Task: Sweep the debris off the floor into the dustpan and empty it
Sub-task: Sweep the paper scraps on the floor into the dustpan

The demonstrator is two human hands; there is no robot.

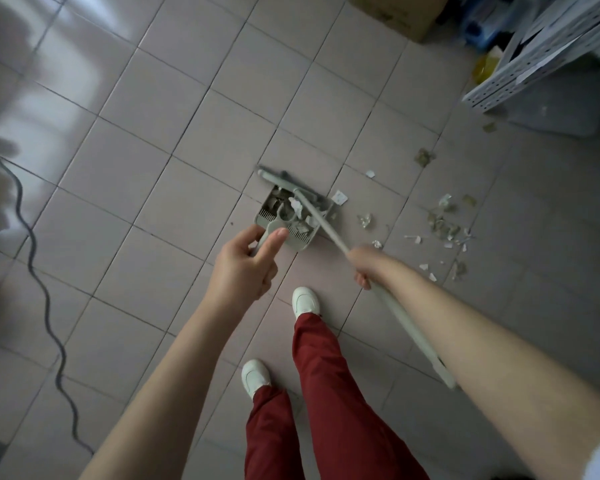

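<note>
The left hand [246,261] closes its grip on the dustpan handle [265,237]; the right hand [366,263] is wrapped round the broom handle [326,225], broom head [284,178] at the dustpan [291,216] mouth. The pan sits mid-floor, part filled. The remaining debris [442,225], paper scraps and dry leaves, looks light and easily scattered. Open tile floor [187,133] lies leftward; a perforated shelf [534,57] crowds the far right corner, and a cable [32,244] trails along the left edge.
</note>
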